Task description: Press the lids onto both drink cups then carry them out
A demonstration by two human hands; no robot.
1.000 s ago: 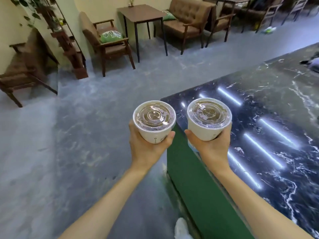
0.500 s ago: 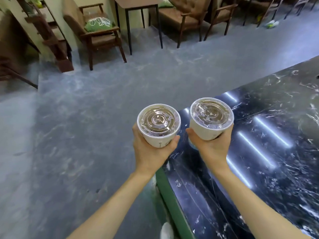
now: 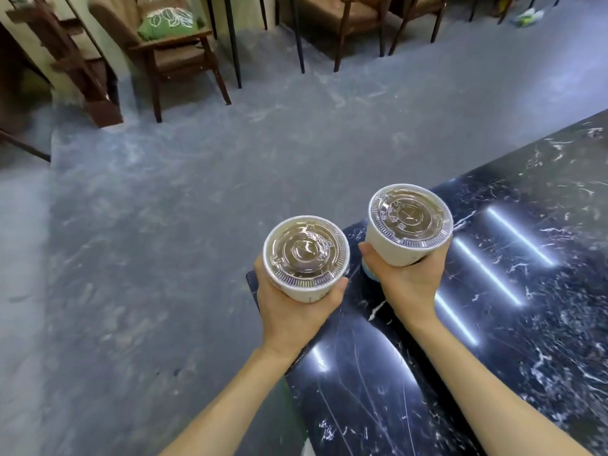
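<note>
Two white paper drink cups with clear plastic lids are held up in front of me. The left cup sits upright in my left hand, fingers wrapped around its lower wall. The right cup is held a little higher and farther right in my right hand. Brown drink shows through both lids, which lie flat on the rims. Both cups hang over the near corner of the black marble counter.
Grey concrete floor stretches left and ahead. A wooden armchair with a green cushion, table legs and more chairs stand at the far side. A wooden stepped shelf is at the far left. The counter fills the right.
The view has swung so the counter's corner now lies under my hands. The cups stay in my grip; the left one now sits lower than the right.
</note>
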